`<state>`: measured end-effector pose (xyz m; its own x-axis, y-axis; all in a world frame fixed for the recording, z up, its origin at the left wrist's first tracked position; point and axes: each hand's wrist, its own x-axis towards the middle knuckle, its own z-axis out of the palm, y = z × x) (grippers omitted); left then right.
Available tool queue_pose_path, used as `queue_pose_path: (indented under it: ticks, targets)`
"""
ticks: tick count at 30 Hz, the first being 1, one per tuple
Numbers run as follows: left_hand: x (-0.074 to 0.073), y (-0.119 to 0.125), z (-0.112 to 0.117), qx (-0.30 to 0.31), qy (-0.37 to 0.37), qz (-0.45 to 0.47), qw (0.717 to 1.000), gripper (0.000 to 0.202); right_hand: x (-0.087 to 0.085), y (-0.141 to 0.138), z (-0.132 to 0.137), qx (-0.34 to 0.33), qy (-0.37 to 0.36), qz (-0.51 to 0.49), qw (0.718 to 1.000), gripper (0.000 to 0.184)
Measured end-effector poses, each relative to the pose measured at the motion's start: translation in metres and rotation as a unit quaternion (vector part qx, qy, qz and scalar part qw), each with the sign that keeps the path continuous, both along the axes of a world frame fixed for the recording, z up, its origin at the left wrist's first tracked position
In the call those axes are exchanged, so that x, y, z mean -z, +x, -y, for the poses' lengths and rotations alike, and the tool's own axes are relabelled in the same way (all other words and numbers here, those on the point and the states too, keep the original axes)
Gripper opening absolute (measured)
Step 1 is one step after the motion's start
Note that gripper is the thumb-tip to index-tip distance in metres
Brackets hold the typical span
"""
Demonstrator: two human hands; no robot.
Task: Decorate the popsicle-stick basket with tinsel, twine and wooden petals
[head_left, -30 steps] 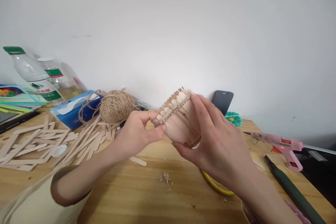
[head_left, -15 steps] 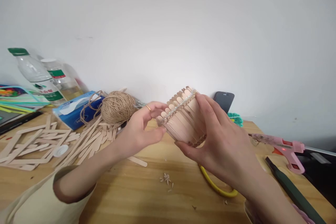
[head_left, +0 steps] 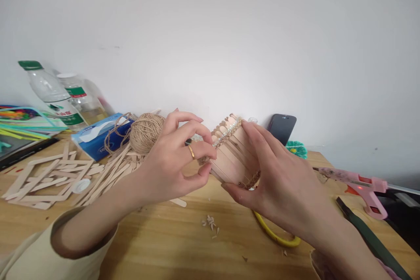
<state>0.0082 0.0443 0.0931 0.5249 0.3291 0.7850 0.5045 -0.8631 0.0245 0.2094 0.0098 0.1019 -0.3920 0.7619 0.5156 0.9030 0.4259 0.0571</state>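
My right hand (head_left: 278, 179) grips a small box made of popsicle sticks (head_left: 234, 153), fingers along its top right edge and thumb beneath. The box is tilted in the air, with rounded stick ends along its rim. Braided twine and a silver glittery trim (head_left: 229, 131) run below those ends, and more twine edges the bottom. At the left corner of the box, my left hand (head_left: 183, 157) has thumb and fingertips closed on its edge, the other fingers curled above. What exactly lies between those fingertips is partly hidden.
Left are a twine ball (head_left: 146, 133), a blue tissue pack (head_left: 98, 140), bottles (head_left: 54, 92) and loose popsicle sticks (head_left: 55, 175). Wood scraps (head_left: 210, 222) and a yellow ring-shaped handle (head_left: 275, 236) lie below. Right are a phone (head_left: 282, 127), pink glue gun (head_left: 364, 186) and dark green tool (head_left: 367, 236).
My left hand has rolled over, its fingers rising from behind the box and bending to its left corner. The box remains in my right hand, and the view has shifted slightly.
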Motion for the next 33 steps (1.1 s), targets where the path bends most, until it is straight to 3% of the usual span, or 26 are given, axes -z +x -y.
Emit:
queue_pose_path:
  ticks: [8, 16, 25, 27, 30, 33]
  targets:
    - [0.001, -0.002, 0.002, -0.007, -0.025, -0.014, 1.000, 0.017, 0.000, -0.002, 0.003, -0.007, -0.026, -0.014, 1.000, 0.077]
    - [-0.002, -0.009, -0.001, -0.004, 0.057, -0.075, 0.996, 0.016, -0.001, -0.001, 0.005, -0.015, -0.025, -0.042, 0.999, 0.081]
    - [0.000, -0.008, -0.004, 0.003, 0.038, -0.066, 0.997, 0.016, 0.001, 0.000, 0.001, -0.013, -0.017, -0.044, 0.999, 0.081]
    - [0.000, -0.007, -0.005, 0.003, -0.001, -0.030, 1.000, 0.014, 0.000, 0.001, 0.000, -0.016, -0.028, -0.052, 0.998, 0.080]
    - [0.000, -0.008, -0.007, 0.039, -0.118, 0.077, 0.989, 0.025, -0.002, 0.002, 0.000, -0.023, -0.036, -0.060, 0.997, 0.080]
    - [0.000, -0.009, -0.008, 0.089, -0.280, 0.224, 0.929, 0.023, -0.004, 0.003, 0.001, -0.031, -0.035, -0.055, 0.997, 0.081]
